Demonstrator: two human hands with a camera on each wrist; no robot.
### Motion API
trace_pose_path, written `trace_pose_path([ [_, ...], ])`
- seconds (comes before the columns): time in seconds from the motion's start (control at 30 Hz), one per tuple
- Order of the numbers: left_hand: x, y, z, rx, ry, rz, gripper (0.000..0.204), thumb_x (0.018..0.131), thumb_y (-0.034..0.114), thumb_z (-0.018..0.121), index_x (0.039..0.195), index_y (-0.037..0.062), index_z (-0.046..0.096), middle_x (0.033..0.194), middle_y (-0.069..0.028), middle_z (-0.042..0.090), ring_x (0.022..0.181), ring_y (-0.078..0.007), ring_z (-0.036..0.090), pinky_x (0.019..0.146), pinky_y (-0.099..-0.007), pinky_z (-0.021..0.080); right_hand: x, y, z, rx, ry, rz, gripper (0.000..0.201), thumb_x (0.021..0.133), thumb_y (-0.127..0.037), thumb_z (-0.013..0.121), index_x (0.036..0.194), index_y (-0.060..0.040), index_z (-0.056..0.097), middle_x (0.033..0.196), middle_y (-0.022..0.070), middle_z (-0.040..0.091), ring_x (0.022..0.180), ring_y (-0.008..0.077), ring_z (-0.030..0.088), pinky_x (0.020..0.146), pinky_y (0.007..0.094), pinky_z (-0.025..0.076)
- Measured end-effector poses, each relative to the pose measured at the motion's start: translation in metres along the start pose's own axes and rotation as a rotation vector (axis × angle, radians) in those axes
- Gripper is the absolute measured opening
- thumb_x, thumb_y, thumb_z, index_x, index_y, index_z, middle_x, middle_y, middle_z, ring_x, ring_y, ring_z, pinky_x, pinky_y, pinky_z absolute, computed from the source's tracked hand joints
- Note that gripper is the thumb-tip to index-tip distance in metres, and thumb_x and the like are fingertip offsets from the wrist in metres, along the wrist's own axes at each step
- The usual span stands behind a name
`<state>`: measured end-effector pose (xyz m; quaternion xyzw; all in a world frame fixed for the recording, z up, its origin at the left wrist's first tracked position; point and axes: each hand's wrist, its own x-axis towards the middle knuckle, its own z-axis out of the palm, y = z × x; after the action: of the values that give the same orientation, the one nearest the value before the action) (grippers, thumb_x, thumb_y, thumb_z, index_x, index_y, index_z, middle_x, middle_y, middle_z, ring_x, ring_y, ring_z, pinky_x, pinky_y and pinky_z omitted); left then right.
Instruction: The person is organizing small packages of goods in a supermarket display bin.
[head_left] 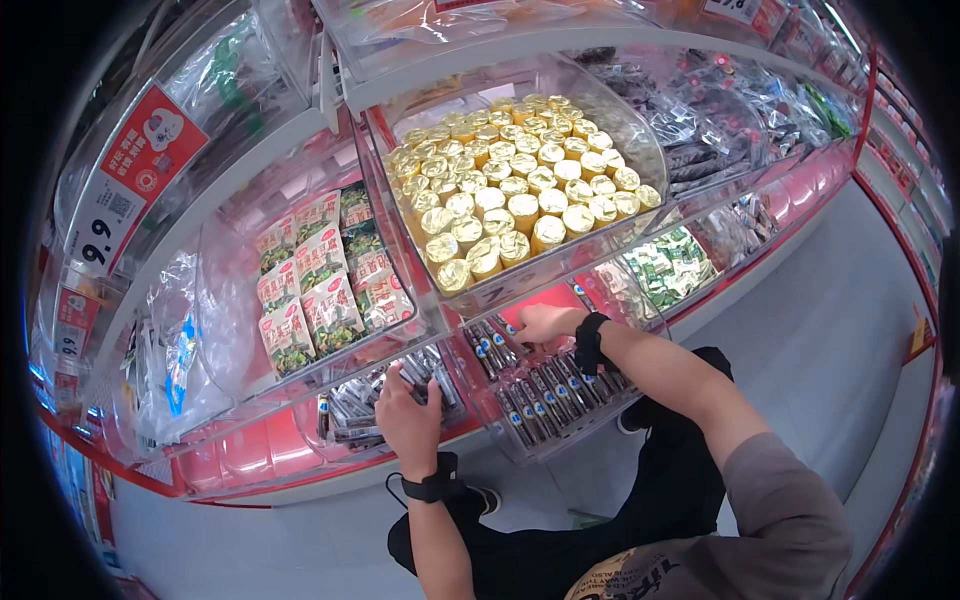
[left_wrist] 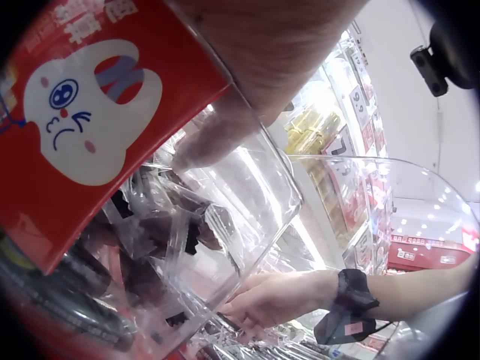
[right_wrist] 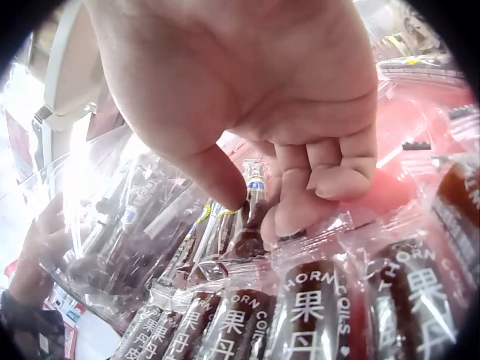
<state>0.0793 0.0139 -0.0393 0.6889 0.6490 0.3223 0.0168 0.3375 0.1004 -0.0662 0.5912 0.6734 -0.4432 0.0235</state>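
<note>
In the head view my right hand (head_left: 548, 325) reaches into a low clear bin of dark haw rolls (head_left: 545, 402) in clear wrappers, laid in rows. The right wrist view has its fingers curled down and the thumb (right_wrist: 221, 180) close against them. Between them is a wrapped haw roll (right_wrist: 255, 196), pinched near its end. More haw rolls (right_wrist: 306, 311) with white lettering lie just below. My left hand (head_left: 408, 415) is at the neighbouring bin of wrapped dark sweets (head_left: 362, 408), fingers relaxed and the thumb apart. In the left wrist view it overlaps the clear bin wall.
Above the hands, a shelf bin holds gold-topped yellow rolls (head_left: 520, 185). Red and green snack packets (head_left: 320, 265) are to its left. Clear bin fronts overhang the low bins. A red price sign (left_wrist: 112, 97) covers part of the left bin. Grey floor (head_left: 800, 330) lies to the right.
</note>
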Motion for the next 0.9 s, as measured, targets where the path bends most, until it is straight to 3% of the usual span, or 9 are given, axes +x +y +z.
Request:
trace_pose_path([
  [0.3,0.0,-0.002,-0.002,0.005,-0.014,0.026,0.047,0.072,0.019,0.069,0.112,0.0028,0.05,0.076,-0.0087,0.058,0.078,-0.0281,0.058,0.07,-0.0397,0.042,-0.001,0.0,0.011,-0.159,0.097,-0.041,0.042,0.087,-0.037,0.052,0.08,0.001,0.068,0.075,0.0118,0.068,0.064,0.022,0.065,0.065,0.0356,0.052],
  [0.7,0.0,-0.001,-0.003,-0.005,-0.036,-0.002,0.046,0.073,0.021,0.069,0.111,0.0023,0.051,0.084,-0.0113,0.06,0.083,-0.0291,0.06,0.074,-0.0402,0.043,-0.012,-0.003,0.02,-0.04,0.098,0.034,0.043,0.088,-0.037,0.05,0.079,0.0013,0.068,0.073,0.0117,0.067,0.065,0.0215,0.066,0.066,0.0357,0.053],
  [0.8,0.0,-0.003,-0.002,-0.001,-0.039,-0.002,0.046,0.074,0.022,0.068,0.111,0.0022,0.051,0.086,-0.0122,0.061,0.085,-0.0297,0.06,0.075,-0.0406,0.043,-0.015,-0.007,0.019,-0.13,0.093,0.024,0.044,0.088,-0.037,0.05,0.078,0.0024,0.067,0.08,0.0153,0.068,0.073,0.0263,0.066,0.069,0.0381,0.053],
  [0.9,0.0,-0.004,-0.003,-0.008,-0.051,-0.006,0.046,0.074,0.022,0.068,0.111,0.0023,0.051,0.089,-0.0133,0.061,0.087,-0.0305,0.06,0.076,-0.0409,0.044,-0.023,-0.02,0.021,-0.377,0.272,-0.086,0.04,0.087,-0.034,0.053,0.099,0.0029,0.062,0.088,0.0198,0.066,0.081,0.0325,0.065,0.071,0.0417,0.051],
])
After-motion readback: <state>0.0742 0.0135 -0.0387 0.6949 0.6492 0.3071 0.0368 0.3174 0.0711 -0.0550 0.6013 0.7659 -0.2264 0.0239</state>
